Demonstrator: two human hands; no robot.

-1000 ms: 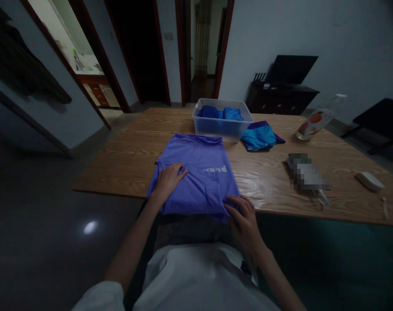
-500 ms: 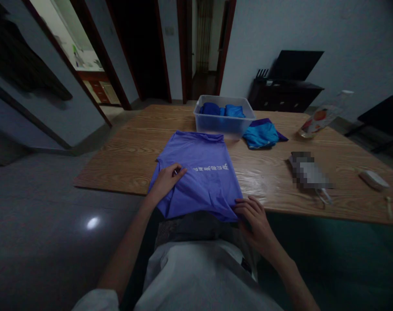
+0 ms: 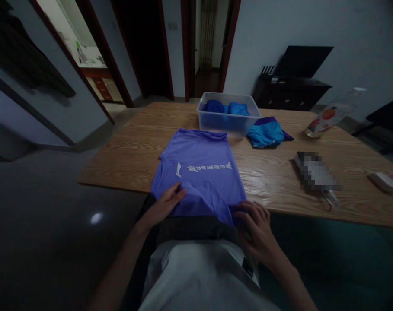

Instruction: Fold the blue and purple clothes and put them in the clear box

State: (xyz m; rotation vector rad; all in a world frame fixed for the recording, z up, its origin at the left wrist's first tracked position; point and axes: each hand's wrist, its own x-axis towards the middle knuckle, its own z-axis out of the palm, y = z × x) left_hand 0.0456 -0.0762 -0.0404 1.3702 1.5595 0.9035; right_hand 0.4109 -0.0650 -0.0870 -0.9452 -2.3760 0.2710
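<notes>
A purple shirt (image 3: 201,160) with white lettering lies flat on the wooden table (image 3: 128,147), its lower part hanging over the near edge. My left hand (image 3: 165,203) rests on the shirt's lower left part, fingers spread flat. At the shirt's lower right corner, by the table edge, my right hand (image 3: 256,226) curls its fingers over the cloth; whether it pinches the hem is hard to tell.
A clear plastic bin (image 3: 230,121) with folded blue clothes stands behind the shirt. A teal garment (image 3: 267,134) lies to its right. Farther right are a blurred flat item (image 3: 316,172), a bottle (image 3: 332,114) and a small white object (image 3: 384,181). Doorways open beyond the table.
Both hands have slid toward me along the shirt, from its middle to the table's near edge. The white lettering, earlier partly covered, now shows in full.
</notes>
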